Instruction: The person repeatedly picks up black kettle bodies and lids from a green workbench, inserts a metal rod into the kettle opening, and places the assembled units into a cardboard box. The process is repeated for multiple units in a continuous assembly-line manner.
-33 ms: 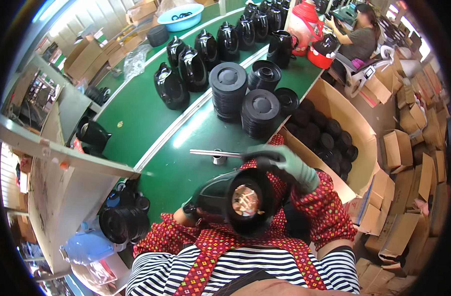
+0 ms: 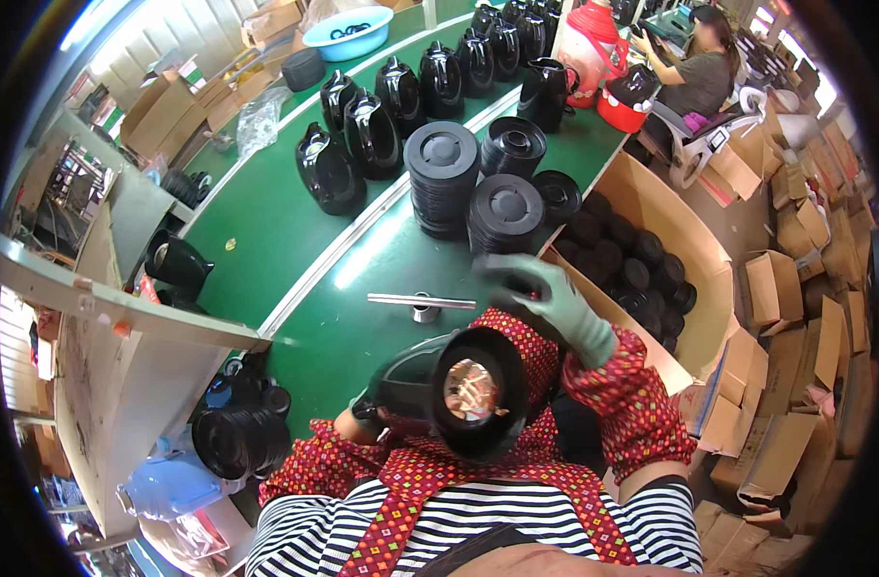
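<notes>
While you work at the green bench (image 2: 295,231), stock stands thus:
- Your left hand (image 2: 367,409), gloved, clamps a black kettle body (image 2: 458,389) against your chest, open base facing up.
- Your right hand (image 2: 545,293), gloved, pinches a small black part (image 2: 528,284) above the kettle body.
- Cardboard bin (image 2: 694,260), right: black round bases (image 2: 631,255).
- Blue basin (image 2: 348,34), far: dark pieces, kind unclear.
</notes>
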`<state>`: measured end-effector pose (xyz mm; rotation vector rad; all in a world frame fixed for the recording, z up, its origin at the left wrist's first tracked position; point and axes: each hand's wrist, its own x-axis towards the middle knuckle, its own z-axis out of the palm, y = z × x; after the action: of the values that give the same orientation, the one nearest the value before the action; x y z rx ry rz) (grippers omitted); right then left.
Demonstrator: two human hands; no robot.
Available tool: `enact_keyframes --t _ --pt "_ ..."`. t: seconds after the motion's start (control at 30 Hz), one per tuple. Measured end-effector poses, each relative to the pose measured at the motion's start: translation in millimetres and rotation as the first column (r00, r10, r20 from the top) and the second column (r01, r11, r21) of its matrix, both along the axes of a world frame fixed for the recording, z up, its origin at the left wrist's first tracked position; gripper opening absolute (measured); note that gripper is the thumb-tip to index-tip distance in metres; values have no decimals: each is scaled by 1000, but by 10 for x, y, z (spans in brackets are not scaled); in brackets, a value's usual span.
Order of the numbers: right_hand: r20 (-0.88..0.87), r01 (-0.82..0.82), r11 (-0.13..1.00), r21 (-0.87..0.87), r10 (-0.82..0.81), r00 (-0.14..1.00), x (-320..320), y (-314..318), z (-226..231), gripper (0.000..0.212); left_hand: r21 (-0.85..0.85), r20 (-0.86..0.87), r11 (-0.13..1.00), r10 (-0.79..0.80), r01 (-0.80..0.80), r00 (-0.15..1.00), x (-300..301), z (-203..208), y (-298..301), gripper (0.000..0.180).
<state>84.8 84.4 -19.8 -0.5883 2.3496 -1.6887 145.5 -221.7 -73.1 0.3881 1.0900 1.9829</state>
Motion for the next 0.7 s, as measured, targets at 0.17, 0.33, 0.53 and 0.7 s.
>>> enact_keyframes --t 0.17,0.33,0.53,0.7 --pt "-461 516 490 702 -240 854 -816 -144 -79 112 -3 -26 989 145 -146 989 -115 -338 -262 55" --pt "-495 499 490 715 -148 856 -1165 -26 -387 99 -15 75 964 267 -266 961 -237 -446 -324 54" --pt "-611 537 731 421 -209 763 -653 57 -159 92 -14 130 953 303 -304 944 -344 -580 -192 55" --pt "-462 298 950 91 -225 858 371 44 232 95 218 363 960 87 -175 928 -387 -768 28 59"
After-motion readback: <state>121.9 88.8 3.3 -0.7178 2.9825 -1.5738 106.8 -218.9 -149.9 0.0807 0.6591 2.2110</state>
